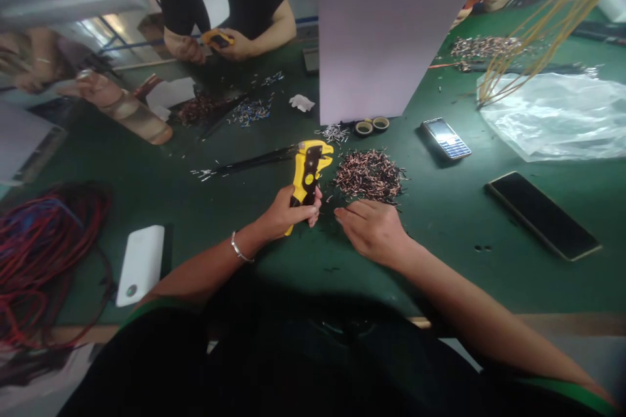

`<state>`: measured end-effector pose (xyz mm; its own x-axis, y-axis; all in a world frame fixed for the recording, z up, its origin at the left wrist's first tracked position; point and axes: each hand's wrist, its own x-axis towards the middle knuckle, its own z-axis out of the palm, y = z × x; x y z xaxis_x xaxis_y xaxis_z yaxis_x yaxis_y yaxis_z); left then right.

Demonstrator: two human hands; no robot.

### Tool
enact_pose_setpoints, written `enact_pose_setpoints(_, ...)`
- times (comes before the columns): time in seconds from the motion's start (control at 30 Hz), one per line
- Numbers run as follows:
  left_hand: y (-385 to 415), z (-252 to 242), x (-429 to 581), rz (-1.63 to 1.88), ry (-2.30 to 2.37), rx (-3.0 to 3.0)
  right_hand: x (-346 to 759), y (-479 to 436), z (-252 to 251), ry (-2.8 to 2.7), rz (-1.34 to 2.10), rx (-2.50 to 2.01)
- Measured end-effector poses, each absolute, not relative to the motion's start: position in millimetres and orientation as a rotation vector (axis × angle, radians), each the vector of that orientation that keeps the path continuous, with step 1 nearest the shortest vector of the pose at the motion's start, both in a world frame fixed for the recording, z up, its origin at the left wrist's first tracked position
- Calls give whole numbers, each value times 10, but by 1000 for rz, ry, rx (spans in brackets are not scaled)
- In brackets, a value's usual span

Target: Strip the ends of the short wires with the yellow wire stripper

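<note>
My left hand (296, 210) is wrapped round the handles of a yellow and black wire stripper (308, 172), whose jaws point up and to the right. Just right of it, my right hand (372, 229) has its fingers pinched together; anything between the fingertips is too small to make out. A pile of short black wires with copper-coloured ends (369, 176) lies right beyond that hand. Behind the stripper, a bundle of long black wires (259, 159) stretches left, its tips silvery. Small silvery terminals (335, 133) lie in a heap beyond the tool.
A pale upright panel (372, 32) blocks the far middle. Two tape rolls (364, 128) sit at its foot. On the right are a keypad phone (446, 138), a dark smartphone (544, 215) and a plastic bag (557, 117). Left are a white power bank (141, 265), red cables (44, 254) and a bottle (130, 111). Co-workers sit opposite.
</note>
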<state>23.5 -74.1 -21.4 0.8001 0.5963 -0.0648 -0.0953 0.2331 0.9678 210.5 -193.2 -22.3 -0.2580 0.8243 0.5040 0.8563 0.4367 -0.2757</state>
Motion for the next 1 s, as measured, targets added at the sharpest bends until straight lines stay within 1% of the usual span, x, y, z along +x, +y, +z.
enact_pose_setpoints(0.27,-741,-197,233,505,498,1205,2154,-1921,-254,-2075,-72,-1395)
enact_pose_setpoints(0.43,-680,-167,216,580,472,1168,2275,-1897,-218,-1972,-107,-1430)
enact_pose_setpoints(0.57,-642,-165,198,487,432,1154,2324,-1891,-194,-1815,-169,-1525)
enact_pose_setpoints(0.73,-637,-183,185,317,287,1117,2311,-1897,-185,-1759,-216,-1567)
enact_pose_setpoints(1.0,-689,-168,189,259,295,1094,2253,-1912,-135,-1723,-167,-1525)
